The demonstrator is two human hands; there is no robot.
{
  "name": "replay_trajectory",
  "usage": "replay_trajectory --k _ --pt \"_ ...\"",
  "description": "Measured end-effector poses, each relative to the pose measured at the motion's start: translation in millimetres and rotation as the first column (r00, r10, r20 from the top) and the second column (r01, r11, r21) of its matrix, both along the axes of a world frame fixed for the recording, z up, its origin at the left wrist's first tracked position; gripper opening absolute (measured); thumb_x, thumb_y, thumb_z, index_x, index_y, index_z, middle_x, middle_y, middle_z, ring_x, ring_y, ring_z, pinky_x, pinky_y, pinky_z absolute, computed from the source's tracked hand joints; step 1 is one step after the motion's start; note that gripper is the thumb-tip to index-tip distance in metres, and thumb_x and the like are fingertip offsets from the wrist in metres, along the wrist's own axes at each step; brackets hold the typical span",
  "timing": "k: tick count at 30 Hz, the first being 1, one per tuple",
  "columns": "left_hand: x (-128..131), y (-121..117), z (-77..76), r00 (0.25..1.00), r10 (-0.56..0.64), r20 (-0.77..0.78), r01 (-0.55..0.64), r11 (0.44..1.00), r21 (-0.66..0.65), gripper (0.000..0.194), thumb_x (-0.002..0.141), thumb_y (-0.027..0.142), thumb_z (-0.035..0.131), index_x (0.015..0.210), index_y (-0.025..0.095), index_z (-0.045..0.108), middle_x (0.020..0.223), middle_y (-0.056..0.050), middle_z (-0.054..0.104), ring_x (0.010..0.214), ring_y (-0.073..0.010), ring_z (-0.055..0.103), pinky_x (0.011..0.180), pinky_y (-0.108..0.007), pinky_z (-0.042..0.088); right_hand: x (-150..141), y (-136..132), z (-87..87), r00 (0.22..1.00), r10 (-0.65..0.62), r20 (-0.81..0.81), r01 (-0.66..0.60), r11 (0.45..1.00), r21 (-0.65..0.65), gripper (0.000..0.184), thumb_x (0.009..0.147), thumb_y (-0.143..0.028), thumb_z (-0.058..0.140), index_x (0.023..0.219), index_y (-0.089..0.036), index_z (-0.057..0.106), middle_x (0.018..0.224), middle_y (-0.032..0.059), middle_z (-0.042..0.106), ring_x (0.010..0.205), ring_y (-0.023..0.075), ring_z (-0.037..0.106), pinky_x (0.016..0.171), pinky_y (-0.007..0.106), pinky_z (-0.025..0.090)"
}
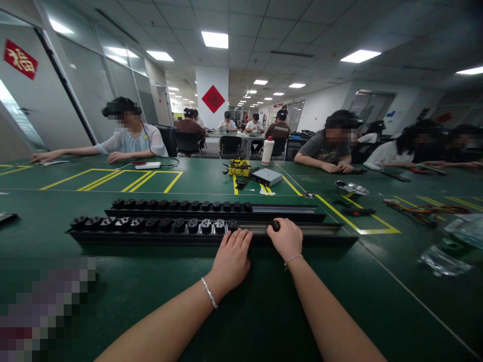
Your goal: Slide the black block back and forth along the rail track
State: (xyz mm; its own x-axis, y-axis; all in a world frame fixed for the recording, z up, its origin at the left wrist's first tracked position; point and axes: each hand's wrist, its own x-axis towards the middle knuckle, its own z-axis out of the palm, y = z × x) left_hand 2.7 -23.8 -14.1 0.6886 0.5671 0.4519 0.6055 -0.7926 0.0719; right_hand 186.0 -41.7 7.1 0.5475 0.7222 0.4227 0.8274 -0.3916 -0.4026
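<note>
Two long black metal tracks lie side by side across the table, the near track (320, 241) in front of the far track (287, 208). A row of black track sockets (165, 224) sits in the near one, from its left end to just right of the middle. My left hand (231, 259) grips the near track's front edge, its fingers curled over beside the last socket (233, 224); the thumb is mostly hidden. Between the fingers of my right hand (287, 239) is a small black round socket (276, 225), held over the near track's bare right part. Its underside is hidden.
Farther back are a grey box (266, 176), a yellow box with cables (239, 167) and a white cup (267, 151). To the right lie a metal bowl (351, 188), coloured wires (418, 208) and a clear plastic bottle (453, 246). Several people sit around the tables.
</note>
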Motion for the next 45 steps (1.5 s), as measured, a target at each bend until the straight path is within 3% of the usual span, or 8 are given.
replay_trajectory --k 14,22,29,45 --pt "-0.5 -0.3 -0.7 1.000 -0.006 0.008 0.006 1.000 -0.001 0.058 0.080 0.019 0.047 0.136 0.017 0.037 0.139 -0.007 0.047 0.129 -0.0220 0.038 0.112 -0.043 0.024 3.6 -0.2 -0.6 1.000 0.014 -0.008 -0.014 1.000 -0.010 0.032 0.078 -0.032 0.049 0.100 -0.018 0.066 0.107 0.0086 0.067 0.114 0.0241 0.052 0.099 0.038 0.032" --pt "-0.8 -1.3 1.9 1.000 -0.005 -0.001 0.005 1.000 -0.009 0.057 0.080 0.020 0.047 0.136 0.018 0.038 0.140 -0.007 0.047 0.130 -0.0220 0.037 0.112 -0.043 0.023 0.1 -0.4 -4.0 0.999 -0.015 -0.036 0.016 1.000 0.009 0.032 0.079 -0.034 0.047 0.102 -0.021 0.064 0.119 0.0059 0.063 0.124 0.0247 0.043 0.107 0.047 0.018" --pt "-0.6 -1.0 1.5 1.000 -0.003 -0.004 0.003 1.000 -0.011 0.057 0.080 0.020 0.047 0.136 0.018 0.038 0.140 -0.007 0.046 0.130 -0.0220 0.037 0.112 -0.042 0.023 3.6 -1.4 0.3 0.999 0.015 -0.049 -0.016 0.999 -0.030 0.031 0.078 -0.033 0.049 0.101 -0.020 0.065 0.110 0.0074 0.066 0.118 0.0246 0.048 0.098 0.039 0.031" --pt "-0.5 -1.5 4.0 1.000 -0.008 -0.017 0.008 1.000 -0.020 0.057 0.080 0.020 0.046 0.137 0.018 0.038 0.139 -0.007 0.047 0.130 -0.0229 0.038 0.112 -0.043 0.024 6.4 -1.7 0.2 0.998 -0.004 -0.059 0.005 1.000 0.023 0.035 0.075 -0.033 0.051 0.105 -0.020 0.063 0.108 0.0065 0.066 0.108 0.0232 0.055 0.095 0.036 0.034"
